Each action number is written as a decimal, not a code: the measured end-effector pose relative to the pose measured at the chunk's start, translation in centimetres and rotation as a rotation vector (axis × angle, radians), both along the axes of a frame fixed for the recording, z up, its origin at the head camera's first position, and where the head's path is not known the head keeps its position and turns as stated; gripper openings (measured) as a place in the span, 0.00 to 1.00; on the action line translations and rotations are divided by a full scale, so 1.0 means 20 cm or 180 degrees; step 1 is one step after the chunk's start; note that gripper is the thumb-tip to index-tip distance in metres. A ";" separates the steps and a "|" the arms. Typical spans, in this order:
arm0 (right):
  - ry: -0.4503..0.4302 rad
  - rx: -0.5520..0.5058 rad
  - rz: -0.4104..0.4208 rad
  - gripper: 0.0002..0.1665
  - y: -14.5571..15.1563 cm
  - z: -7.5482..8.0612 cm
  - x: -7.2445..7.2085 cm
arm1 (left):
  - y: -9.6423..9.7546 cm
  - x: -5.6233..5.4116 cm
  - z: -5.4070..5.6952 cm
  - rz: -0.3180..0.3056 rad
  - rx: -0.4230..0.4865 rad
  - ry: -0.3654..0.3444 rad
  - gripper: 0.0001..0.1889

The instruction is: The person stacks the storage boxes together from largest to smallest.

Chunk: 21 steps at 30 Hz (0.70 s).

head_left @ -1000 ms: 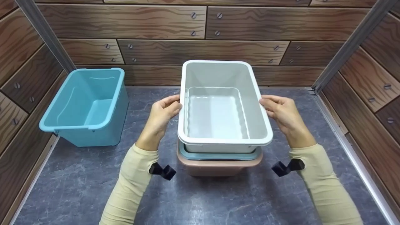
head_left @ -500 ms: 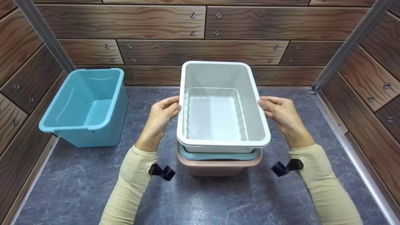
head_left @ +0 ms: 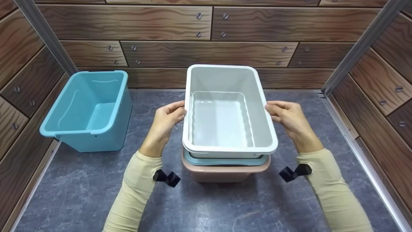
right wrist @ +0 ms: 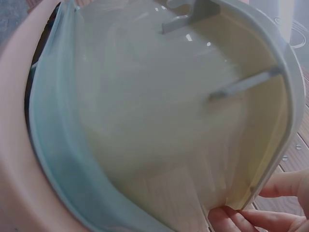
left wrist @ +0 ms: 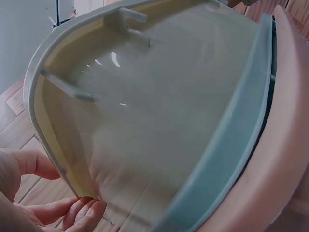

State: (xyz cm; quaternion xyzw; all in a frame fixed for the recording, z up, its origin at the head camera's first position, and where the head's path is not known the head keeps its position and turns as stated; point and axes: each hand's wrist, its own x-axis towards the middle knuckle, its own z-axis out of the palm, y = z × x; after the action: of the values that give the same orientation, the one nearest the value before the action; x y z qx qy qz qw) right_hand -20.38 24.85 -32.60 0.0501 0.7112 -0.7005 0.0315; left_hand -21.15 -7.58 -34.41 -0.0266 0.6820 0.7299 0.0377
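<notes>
My left hand [head_left: 165, 120] pinches the left rim of a pale grey plastic storage bin [head_left: 222, 119], thumb over the edge and fingers beneath. On the opposite rim my right hand [head_left: 288, 119] pinches in the same way. The grey bin's lower part sits inside a light blue bin [left wrist: 231, 130], whose rim shows just under it. That blue bin is nested in a pinkish-brown bin [head_left: 222, 175] standing on the floor. Both wrist views show the grey bin's outer wall above the blue rim, with fingertips curled under its lip. The grey bin has nothing inside.
A turquoise bin [head_left: 111, 141] stands apart at the left, by the wood-patterned wall [head_left: 167, 53]. The dark marbled floor [head_left: 206, 209] spreads around the stack. Metal posts [head_left: 363, 48] stand at the corners.
The grey bin has come slightly down and towards me, its front rim now lower over the blue one. My hands still grip its sides, and the right hand has shifted a little left with it.
</notes>
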 end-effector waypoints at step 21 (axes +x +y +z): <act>-0.0045 0.0097 -0.0033 0.14 0.00 -0.04 -0.02 | 0.00 -0.01 -0.04 0.0029 -0.0049 -0.0058 0.20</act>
State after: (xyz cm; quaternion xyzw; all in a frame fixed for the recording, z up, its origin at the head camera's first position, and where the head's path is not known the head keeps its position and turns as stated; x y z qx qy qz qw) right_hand -20.77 24.87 -33.36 0.0591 0.7213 -0.6893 0.0321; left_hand -21.36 -7.61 -35.13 -0.0366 0.6871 0.7245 0.0403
